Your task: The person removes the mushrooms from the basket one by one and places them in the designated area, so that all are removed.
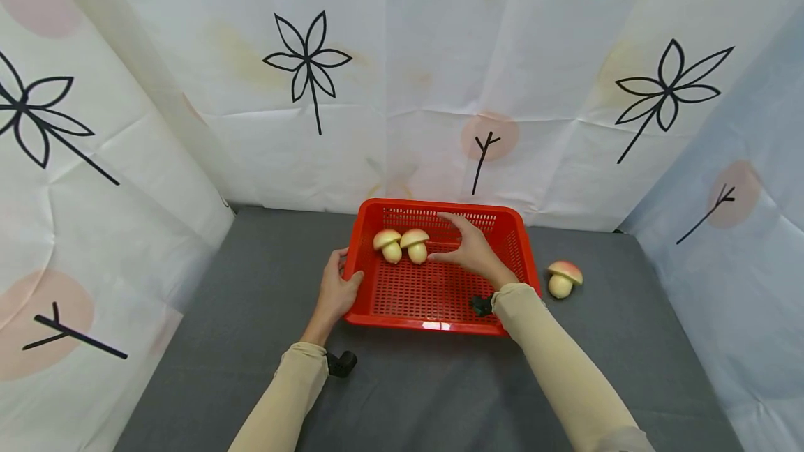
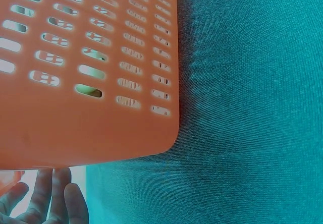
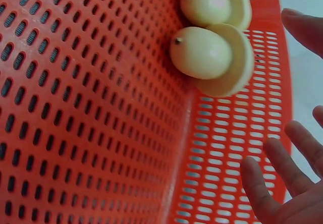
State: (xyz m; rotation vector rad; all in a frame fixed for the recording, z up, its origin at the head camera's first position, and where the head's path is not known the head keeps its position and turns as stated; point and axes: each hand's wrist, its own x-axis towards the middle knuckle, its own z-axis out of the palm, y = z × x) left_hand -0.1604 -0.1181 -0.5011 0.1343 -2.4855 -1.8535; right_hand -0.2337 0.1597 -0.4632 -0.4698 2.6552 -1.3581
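A red plastic basket [image 1: 440, 326] with slotted walls stands on the grey surface. Two toy mushrooms lie side by side in its back left part: the left mushroom [image 1: 387, 245] and the right mushroom [image 1: 415, 246], each with a pale stem and a pinkish-tan cap. My left hand [image 1: 336, 290] grips the basket's left side, thumb at the rim; the left wrist view shows its fingers by the basket wall. Over the basket, right of the mushrooms, my right hand [image 1: 472, 251] holds nothing, thumb and fingers spread apart. A third mushroom [image 1: 564, 279] stands outside, right of the basket.
The grey tabletop [image 1: 264, 312] reaches out around the basket. White cloth [image 1: 414, 75] printed with black flowers and twigs hangs behind and on both sides. A dark wrist device [image 1: 341, 364] sits at the left cuff, another device [image 1: 481, 305] at the right one.
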